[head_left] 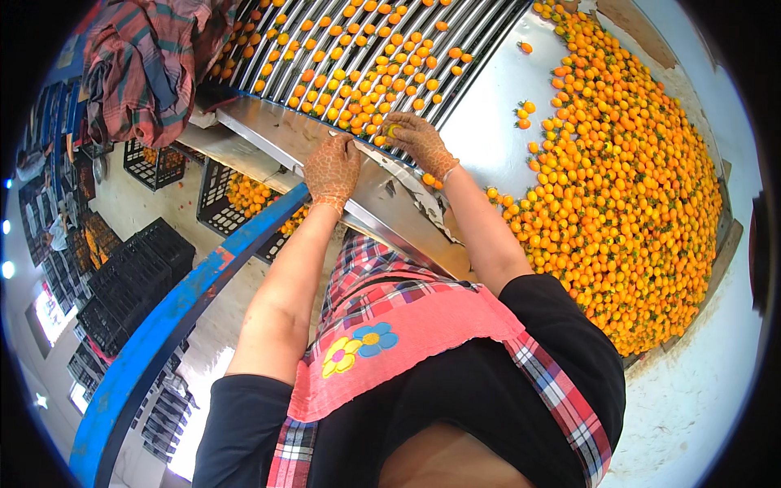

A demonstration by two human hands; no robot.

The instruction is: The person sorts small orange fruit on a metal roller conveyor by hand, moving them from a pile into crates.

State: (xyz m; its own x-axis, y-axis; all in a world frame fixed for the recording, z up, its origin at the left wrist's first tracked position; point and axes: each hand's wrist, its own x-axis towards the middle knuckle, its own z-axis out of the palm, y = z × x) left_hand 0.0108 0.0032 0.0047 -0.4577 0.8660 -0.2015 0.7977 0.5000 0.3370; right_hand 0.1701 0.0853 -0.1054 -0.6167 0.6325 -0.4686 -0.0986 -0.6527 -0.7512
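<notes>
black sleeves [248, 423], patterned gloves [333, 171], pink plaid apron [431, 321] (two flower patches [374, 339])

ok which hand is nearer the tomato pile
Right. The right hand is left of the pile, with bare metal between; the left hand is farther left.

Small oval fruits [618, 203] are coloured orange and yellow, flecked with green stems. Metal rollers [468, 24] are finished in silver. The left hand [332, 171] and right hand [419, 145] are covered in orange-brown, pale-mottled gloves. A pink cloth apron [439, 321] is decorated with yellow [340, 358] and blue [374, 339] flowers; its straps [561, 390] are patterned in red, navy and white plaid. The short-sleeved shirt [569, 325] is seen as black. A bent metal bar [264, 230] is painted blue.
</notes>
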